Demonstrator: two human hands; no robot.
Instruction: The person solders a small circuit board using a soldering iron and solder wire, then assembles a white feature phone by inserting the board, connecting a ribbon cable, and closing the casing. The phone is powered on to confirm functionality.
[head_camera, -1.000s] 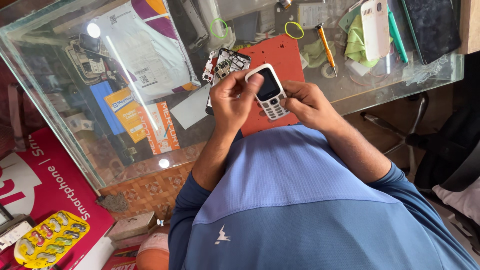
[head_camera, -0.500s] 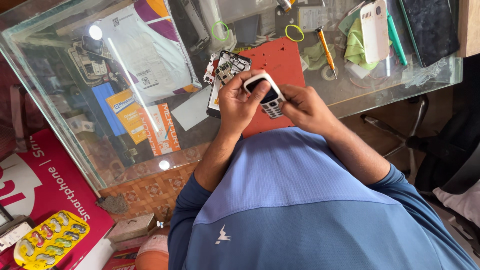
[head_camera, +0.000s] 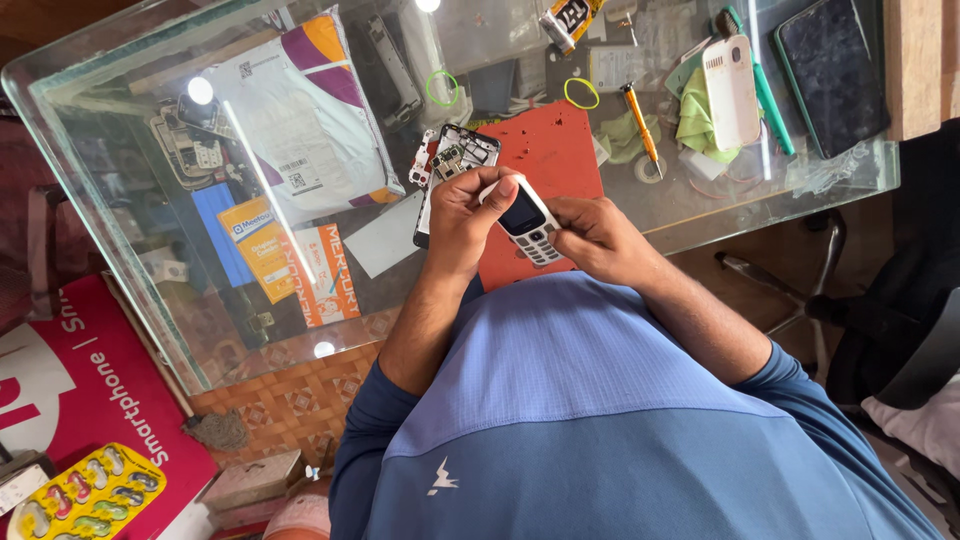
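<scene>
I hold a small white keypad phone (head_camera: 527, 226) in both hands, just above the near edge of a red work mat (head_camera: 548, 152). My left hand (head_camera: 466, 213) grips the phone's top end, with fingers curled over the dark screen. At the keypad end, my right hand (head_camera: 597, 238) pinches the phone's lower edge. The phone lies tilted, screen and keys facing up. An opened phone frame with an exposed circuit board (head_camera: 458, 158) lies on the mat's left edge, just beyond my left hand.
On the glass table (head_camera: 150, 290) lie an orange screwdriver (head_camera: 640, 124), a white phone back cover (head_camera: 730, 90), a green cloth (head_camera: 698, 122), a dark slab phone (head_camera: 830, 70) and two rubber bands. A chair base (head_camera: 800, 290) stands at the right. A red box (head_camera: 90, 390) lies at lower left.
The phone has turned from nearly upright to a slant, and my left fingers have closed over its top end. Both hands stay over the mat's near edge.
</scene>
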